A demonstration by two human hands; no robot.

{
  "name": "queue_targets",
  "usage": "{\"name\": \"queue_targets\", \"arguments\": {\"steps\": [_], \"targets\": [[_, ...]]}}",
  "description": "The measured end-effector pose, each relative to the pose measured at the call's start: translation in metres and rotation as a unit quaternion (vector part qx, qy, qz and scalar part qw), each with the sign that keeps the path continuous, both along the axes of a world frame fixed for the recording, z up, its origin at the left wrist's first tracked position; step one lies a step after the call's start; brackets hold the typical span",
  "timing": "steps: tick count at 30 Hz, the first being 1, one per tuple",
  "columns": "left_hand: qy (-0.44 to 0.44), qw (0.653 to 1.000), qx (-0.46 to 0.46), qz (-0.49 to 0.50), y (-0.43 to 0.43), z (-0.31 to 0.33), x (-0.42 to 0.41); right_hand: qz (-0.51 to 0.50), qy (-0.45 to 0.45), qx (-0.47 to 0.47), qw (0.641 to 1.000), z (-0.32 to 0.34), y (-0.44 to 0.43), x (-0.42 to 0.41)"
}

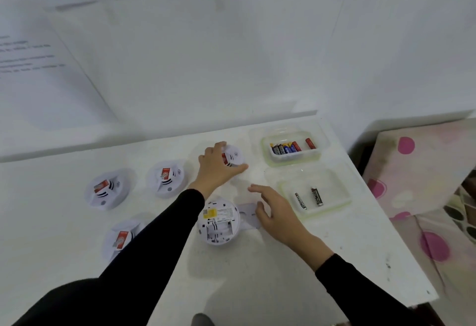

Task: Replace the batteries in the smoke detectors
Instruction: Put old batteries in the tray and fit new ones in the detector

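On the white table (51,222), the battery tub (296,158) lay ahead of the slack, empty right hand (277,213); the left hand (219,168) gripped the far detector (236,157).

My L hand (219,168) grips the far detector (235,157) on the white table (257,287), fingers over its back edge, thumb at front. R hand (278,212) relaxed, fingers spread, over a loose back plate (246,216) just beside the flipped detector (219,222), whose battery bay is empty. 3 more detectors (107,189) (167,177) (121,242) sit at left, face up. Far tub (293,157) holds several batteries (286,148); near tub (332,186) holds 2 more.
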State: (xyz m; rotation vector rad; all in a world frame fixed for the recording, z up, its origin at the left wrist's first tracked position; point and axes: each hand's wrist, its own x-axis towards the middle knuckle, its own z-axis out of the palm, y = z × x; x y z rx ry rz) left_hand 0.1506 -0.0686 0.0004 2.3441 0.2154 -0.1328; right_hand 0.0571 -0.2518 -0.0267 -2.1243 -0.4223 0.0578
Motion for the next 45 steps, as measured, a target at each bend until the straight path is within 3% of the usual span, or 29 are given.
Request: {"name": "queue_targets", "arguments": {"steps": [2, 3, 5, 6, 7, 11, 19, 22, 29, 40, 45], "targets": [[0.011, 0.973, -0.228, 0.039, 0.001, 0.020, -0.013, -0.027, -0.027, 0.027, 0.999, 0.009, 0.001, 0.005], [0.031, 0.926, -0.372, 0.058, 0.000, 0.029, -0.022, -0.045, -0.038, 0.048, 0.997, 0.015, 0.002, 0.007], [0.081, 0.778, -0.617, 0.083, -0.002, 0.045, -0.042, -0.074, -0.039, 0.108, 0.991, 0.033, 0.004, 0.011], [0.092, 0.722, -0.680, 0.087, -0.004, 0.049, -0.052, -0.078, -0.037, 0.132, 0.987, 0.042, 0.004, 0.012], [0.094, 0.688, -0.714, 0.086, -0.007, 0.051, -0.062, -0.074, -0.040, 0.143, 0.986, 0.050, 0.004, 0.013], [0.072, 0.637, -0.763, 0.080, -0.032, 0.051, -0.086, -0.043, -0.097, 0.090, 0.990, 0.070, -0.001, 0.015], [-0.006, 0.634, -0.766, 0.102, -0.075, 0.047, -0.104, -0.024, -0.188, -0.020, 0.982, 0.084, -0.015, 0.010], [-0.017, 0.647, -0.754, 0.112, -0.081, 0.046, -0.105, 0.024, -0.172, -0.050, 0.984, 0.088, -0.024, 0.012], [-0.020, 0.682, -0.721, 0.117, -0.089, 0.045, -0.105, 0.096, -0.116, -0.016, 0.988, 0.093, -0.034, 0.016], [-0.046, 0.725, -0.678, 0.111, -0.096, 0.046, -0.101, 0.114, -0.084, -0.009, 0.990, 0.094, -0.040, 0.019], [-0.076, 0.772, -0.621, 0.113, -0.102, 0.052, -0.099, 0.118, -0.058, -0.063, 0.989, 0.103, -0.043, 0.021]]}}
